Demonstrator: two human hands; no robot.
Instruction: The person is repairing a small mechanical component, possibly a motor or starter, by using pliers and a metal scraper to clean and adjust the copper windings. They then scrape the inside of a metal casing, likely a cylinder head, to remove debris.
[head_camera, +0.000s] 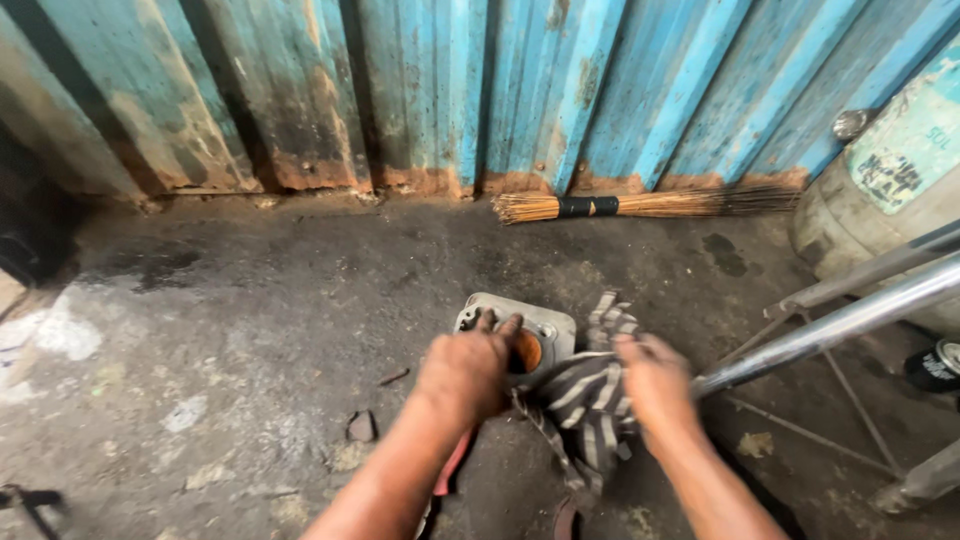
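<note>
seemingly midway: left hand (465, 372) grips the grey metal part (520, 330) on the floor (250, 330), right hand (655, 385) presses the striped rag (585, 395) against it; grime remains.

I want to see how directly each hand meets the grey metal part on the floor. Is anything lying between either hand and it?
Left hand: nothing, its fingers rest directly on the grey metal part. Right hand: the striped rag lies under it, draped over the part's right side.
</note>
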